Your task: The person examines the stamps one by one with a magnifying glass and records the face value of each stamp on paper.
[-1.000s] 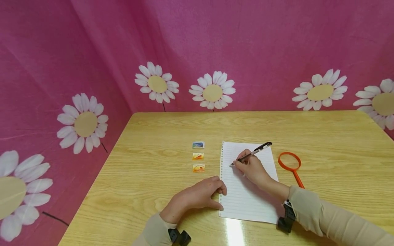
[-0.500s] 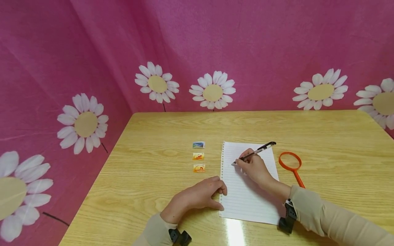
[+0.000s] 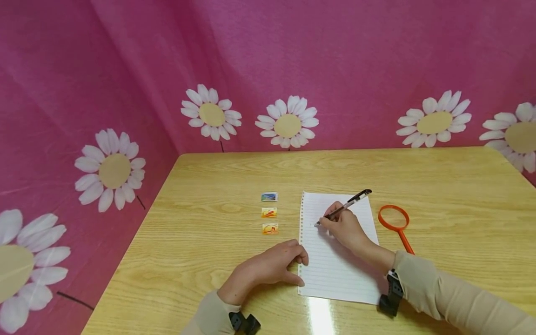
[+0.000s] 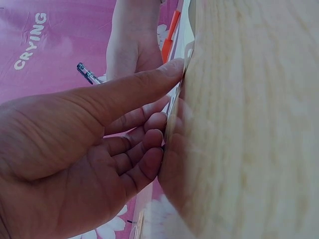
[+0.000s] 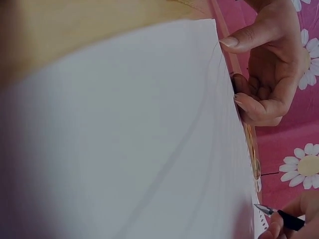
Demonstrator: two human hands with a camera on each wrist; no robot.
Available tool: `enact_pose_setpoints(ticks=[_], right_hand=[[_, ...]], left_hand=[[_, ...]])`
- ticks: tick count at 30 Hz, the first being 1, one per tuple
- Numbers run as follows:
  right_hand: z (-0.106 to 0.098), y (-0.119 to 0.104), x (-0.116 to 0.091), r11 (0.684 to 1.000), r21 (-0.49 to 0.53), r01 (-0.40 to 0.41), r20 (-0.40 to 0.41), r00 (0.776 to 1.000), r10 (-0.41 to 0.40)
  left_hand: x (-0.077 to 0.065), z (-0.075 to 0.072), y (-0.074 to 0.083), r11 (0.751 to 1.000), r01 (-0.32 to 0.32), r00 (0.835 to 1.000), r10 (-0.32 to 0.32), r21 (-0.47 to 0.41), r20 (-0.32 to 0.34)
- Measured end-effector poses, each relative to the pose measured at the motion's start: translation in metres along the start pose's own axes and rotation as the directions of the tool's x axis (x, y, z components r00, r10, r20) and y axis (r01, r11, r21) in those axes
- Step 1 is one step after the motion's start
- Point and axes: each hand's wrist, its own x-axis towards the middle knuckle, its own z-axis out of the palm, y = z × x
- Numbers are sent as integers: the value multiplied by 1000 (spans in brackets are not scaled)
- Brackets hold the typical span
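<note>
Pen (image 3: 347,204), tip near holed paper (image 3: 331,258) edge

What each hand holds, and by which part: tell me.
The right hand grips the pen near its writing tip. The left hand grips nothing; it rests at the holed edge of the lined sheet.

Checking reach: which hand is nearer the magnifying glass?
Right: the right hand is left of the magnifying glass; the left hand farther left, at the edge of the paper.
</note>
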Motion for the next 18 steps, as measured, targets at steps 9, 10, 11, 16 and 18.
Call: enact_pose_setpoints(ticks=[9, 10, 11, 16, 18], right_hand=[[-2, -2, -2, 999, 23, -46, -50, 998, 47], [-2, -2, -2, 998, 24, -51, -56, 997, 52], [-3, -2, -1, 998, 21, -52, -58, 997, 54], [-2, -3, 0, 999, -2, -37, -54, 998, 37], [-2, -2, 0, 999, -10, -31, -54, 998, 30]], left_hand=[[0, 1, 2, 1000, -3, 1000, 3, 12, -6], [0, 1, 2, 1000, -3, 1000, 3, 15, -7], [0, 1, 2, 1000, 1, 1000, -1, 13, -5], [-1, 0, 2, 1000, 7, 1000, -7, 15, -6], [-1, 0, 2, 1000, 11, 1000, -11, 15, -5]])
